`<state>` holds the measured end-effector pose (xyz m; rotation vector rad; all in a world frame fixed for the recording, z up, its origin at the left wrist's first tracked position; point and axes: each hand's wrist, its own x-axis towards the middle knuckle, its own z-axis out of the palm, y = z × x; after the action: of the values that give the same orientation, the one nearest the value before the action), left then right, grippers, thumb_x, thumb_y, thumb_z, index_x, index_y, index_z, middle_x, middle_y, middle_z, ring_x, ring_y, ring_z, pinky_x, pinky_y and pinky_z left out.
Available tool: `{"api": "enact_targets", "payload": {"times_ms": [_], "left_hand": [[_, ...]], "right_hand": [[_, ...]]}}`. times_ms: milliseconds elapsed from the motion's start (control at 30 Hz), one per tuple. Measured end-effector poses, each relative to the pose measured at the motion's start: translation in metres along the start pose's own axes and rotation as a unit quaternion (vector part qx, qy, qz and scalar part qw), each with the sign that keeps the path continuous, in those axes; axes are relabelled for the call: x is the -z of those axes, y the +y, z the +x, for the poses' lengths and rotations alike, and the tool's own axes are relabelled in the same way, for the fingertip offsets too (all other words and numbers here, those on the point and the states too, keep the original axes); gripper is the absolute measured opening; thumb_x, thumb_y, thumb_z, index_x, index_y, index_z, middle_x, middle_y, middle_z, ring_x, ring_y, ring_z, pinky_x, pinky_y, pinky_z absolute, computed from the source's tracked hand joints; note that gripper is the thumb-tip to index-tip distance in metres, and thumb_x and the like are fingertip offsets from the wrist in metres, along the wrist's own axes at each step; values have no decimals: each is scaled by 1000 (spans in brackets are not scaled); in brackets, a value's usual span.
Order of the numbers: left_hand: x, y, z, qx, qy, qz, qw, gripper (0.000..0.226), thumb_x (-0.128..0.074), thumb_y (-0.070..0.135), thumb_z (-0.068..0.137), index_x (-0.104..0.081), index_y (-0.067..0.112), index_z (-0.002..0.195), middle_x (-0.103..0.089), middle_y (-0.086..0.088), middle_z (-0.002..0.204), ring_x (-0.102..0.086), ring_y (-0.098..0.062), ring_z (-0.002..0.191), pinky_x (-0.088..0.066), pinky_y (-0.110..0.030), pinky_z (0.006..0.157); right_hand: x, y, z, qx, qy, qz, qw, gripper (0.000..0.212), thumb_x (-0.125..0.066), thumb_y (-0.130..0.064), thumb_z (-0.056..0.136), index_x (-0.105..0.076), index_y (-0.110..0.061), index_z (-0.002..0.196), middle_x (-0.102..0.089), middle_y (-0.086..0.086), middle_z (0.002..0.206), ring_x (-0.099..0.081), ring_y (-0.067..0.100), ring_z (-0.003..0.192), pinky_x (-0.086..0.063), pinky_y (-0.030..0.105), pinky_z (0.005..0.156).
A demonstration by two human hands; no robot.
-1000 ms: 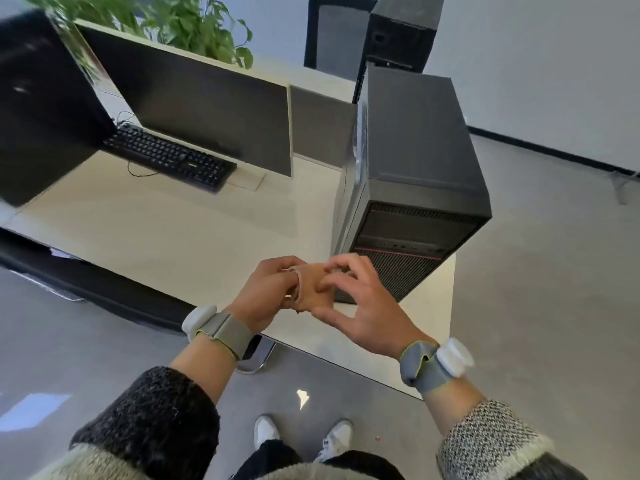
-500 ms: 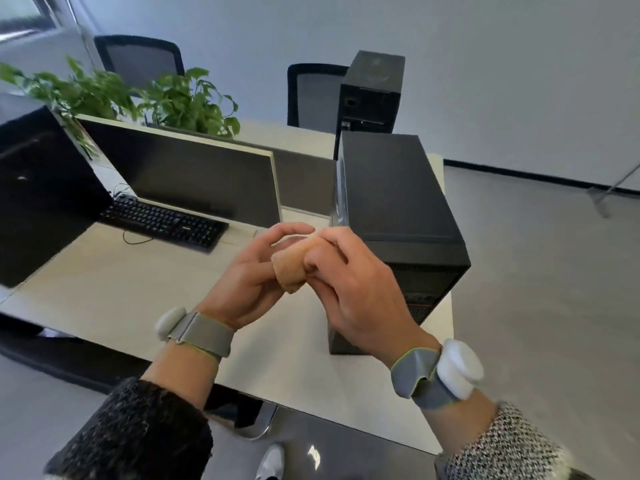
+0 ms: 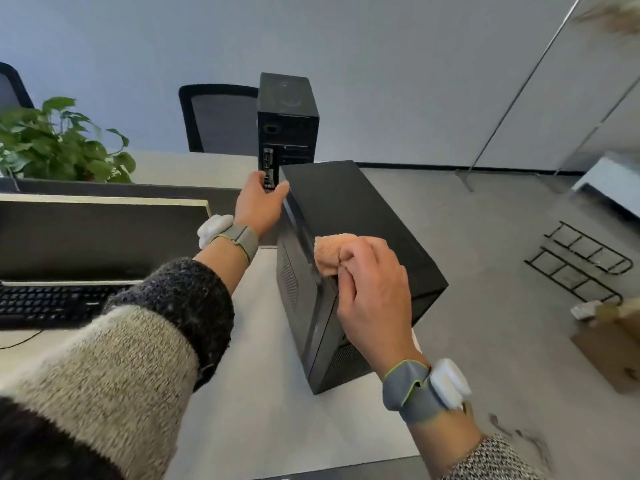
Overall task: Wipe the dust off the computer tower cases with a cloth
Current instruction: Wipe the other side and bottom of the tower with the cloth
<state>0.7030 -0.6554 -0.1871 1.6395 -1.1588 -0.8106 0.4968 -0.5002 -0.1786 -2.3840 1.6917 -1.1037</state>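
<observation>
Head view: our right hand (image 3: 374, 289) is gripping a bunched peach fleecy cloth (image 3: 329, 252) against the black metal computer tower case (image 3: 363, 216) beneath it; our left hand (image 3: 259, 202) is clasping its far corner. Pushing rightward, we are risking sliding it off the pale worktop (image 3: 263, 393).
</observation>
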Motion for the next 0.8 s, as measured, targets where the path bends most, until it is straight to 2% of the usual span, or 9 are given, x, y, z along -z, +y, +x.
{"api": "enact_targets", "payload": {"times_ms": [100,167,233,300,367,500,667,800], "left_hand": [[-18,-2,35,15,-15,-20,1000,84,-69,56,90,-37,15,157,-50,-6,155,-48,-29,141,-40,-45,118],[-24,-5,54,25,-40,-40,998,89,-73,56,85,-39,17,157,-52,-5,153,-51,-27,139,-40,-45,118],[-27,-6,67,35,-60,-75,995,83,-80,48,82,-48,17,152,-60,-4,144,-58,-24,130,-46,-43,114],[-27,-5,70,39,-61,-111,991,72,-85,40,78,-59,16,140,-69,-2,128,-67,-20,115,-55,-38,103],[-28,-5,69,34,-58,-120,990,66,-86,37,77,-61,15,134,-72,-1,121,-70,-17,107,-58,-34,95],[-26,-10,57,36,-12,-108,993,70,-81,51,67,-60,21,126,-70,3,113,-69,-20,104,-57,-43,98],[-27,-9,15,24,58,-72,995,55,-78,45,84,-55,18,127,-65,1,118,-63,-21,108,-52,-38,98],[-37,-11,-19,23,123,-43,991,62,-80,49,83,-52,11,123,-59,-6,122,-59,-25,113,-49,-40,100]], "right_hand": [[-10,-1,3,-42,14,-32,999,8,-54,-21,99,-53,-24,107,-51,-5,120,-49,20,97,-44,45,78],[-11,-4,4,-57,25,-32,998,9,-56,-20,98,-52,-24,105,-52,-5,118,-49,21,95,-43,45,77],[-13,-4,5,-69,36,-29,997,10,-57,-19,97,-52,-24,103,-51,-5,115,-48,21,94,-43,46,77],[-14,-4,4,-72,50,-24,996,9,-57,-18,97,-52,-23,102,-51,-5,114,-48,21,94,-43,46,77],[-13,-2,2,-60,68,-19,996,7,-57,-17,98,-56,-21,103,-53,-3,115,-49,21,95,-44,45,77],[-7,6,-5,-30,101,-21,994,6,-58,-12,99,-61,-16,102,-57,0,115,-52,22,99,-43,41,78],[15,50,-11,-28,126,-12,992,12,-64,-1,96,-63,-13,100,-59,3,113,-55,28,100,-46,49,80],[38,112,-3,-37,136,9,990,16,-62,-1,96,-59,-15,103,-56,5,112,-54,32,100,-49,53,84]]}}
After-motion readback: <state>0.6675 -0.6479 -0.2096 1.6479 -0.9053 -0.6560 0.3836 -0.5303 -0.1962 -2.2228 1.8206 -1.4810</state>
